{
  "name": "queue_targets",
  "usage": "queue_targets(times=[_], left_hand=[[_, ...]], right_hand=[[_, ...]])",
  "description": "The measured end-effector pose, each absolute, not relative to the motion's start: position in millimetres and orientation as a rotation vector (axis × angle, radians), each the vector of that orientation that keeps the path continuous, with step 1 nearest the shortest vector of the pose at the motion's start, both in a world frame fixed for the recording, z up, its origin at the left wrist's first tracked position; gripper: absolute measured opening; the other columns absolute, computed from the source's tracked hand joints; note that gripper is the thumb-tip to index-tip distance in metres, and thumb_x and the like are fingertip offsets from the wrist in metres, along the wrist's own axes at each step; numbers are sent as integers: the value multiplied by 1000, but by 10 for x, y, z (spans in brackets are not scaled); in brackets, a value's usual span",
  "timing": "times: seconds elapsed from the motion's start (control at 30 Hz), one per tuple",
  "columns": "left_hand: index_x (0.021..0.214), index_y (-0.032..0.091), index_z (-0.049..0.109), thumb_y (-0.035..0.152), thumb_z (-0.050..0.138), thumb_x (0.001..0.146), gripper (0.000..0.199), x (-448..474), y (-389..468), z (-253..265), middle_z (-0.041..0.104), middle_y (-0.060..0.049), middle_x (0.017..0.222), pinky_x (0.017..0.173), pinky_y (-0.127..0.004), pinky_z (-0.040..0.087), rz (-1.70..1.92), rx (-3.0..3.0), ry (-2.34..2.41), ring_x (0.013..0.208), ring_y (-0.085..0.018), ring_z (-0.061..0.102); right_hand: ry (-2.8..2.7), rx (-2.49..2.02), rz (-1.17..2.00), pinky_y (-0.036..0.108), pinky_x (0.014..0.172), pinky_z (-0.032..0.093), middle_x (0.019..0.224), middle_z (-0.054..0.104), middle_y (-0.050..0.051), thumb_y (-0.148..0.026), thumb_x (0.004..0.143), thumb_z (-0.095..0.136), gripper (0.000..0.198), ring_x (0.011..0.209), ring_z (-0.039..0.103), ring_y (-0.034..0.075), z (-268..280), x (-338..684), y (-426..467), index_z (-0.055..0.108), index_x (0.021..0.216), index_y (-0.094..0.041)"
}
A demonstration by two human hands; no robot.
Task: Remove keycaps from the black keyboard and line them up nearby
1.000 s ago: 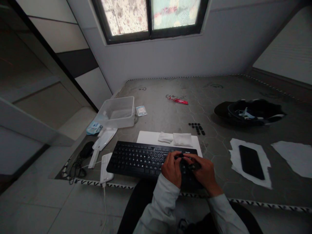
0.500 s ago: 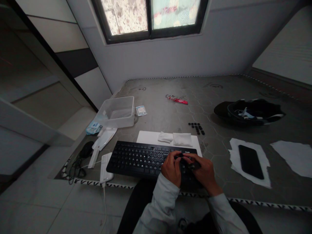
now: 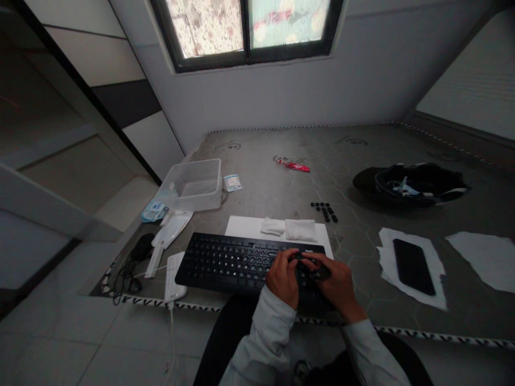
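A black keyboard [image 3: 225,262] lies near the front edge, many of its key positions showing shiny round spots. Over its right part, my left hand [image 3: 282,276] is closed, thumb and fingertips pinched at a small black piece [image 3: 299,256] that looks like a keycap. My right hand [image 3: 340,284] meets it there, fingers curled closed. A dark rounded object [image 3: 322,273] shows in the right hand, its kind unclear. Behind the keyboard, several loose black keycaps [image 3: 326,209] are set out in short rows.
Folded white cloths [image 3: 301,229] rest on a white sheet [image 3: 237,228] behind the keyboard. Left are a clear plastic box [image 3: 197,187], a mouse [image 3: 142,246] and a white power strip [image 3: 176,279]. Right are a phone [image 3: 414,267] on white paper and a dark cap [image 3: 410,185].
Both hands stay at the same spot over the keyboard's right side. The fingertips have shifted slightly, and the small black piece shows lower between them.
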State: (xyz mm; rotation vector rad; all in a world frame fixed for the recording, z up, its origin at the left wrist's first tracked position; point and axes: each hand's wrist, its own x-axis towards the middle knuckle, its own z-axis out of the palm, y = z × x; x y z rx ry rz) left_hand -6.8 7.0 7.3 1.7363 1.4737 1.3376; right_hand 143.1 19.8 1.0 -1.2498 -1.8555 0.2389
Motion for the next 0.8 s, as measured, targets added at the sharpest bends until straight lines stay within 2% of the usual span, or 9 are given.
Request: queue_targets(times=[0.43, 0.63, 0.8], left_hand=[[110, 20, 61, 15, 41, 97, 25, -72, 56, 108, 67, -5, 105, 91, -30, 52, 1330, 1751, 1449, 100, -16, 64], [109, 19, 62, 13, 42, 96, 24, -73, 77, 85, 68, -5, 105, 91, -30, 52, 1339, 1760, 1455, 101, -16, 64], [110, 20, 62, 15, 44, 96, 24, -72, 67, 87, 68, -4, 106, 91, -29, 52, 1341, 1760, 1463, 101, -16, 63]], right_hand=[[-1848, -1264, 226, 23, 60, 53, 78, 74, -1, -38, 91, 60, 19, 59, 68, 15, -4, 1435, 199, 70, 103, -26], [-1852, -1244, 239, 24, 61, 53, 86, 76, 0, -38, 92, 59, 20, 63, 69, 15, 24, 1426, 198, 70, 102, -25], [-1847, -1229, 229, 24, 62, 53, 86, 75, -1, -36, 91, 61, 18, 61, 69, 15, 14, 1436, 202, 70, 103, -26]])
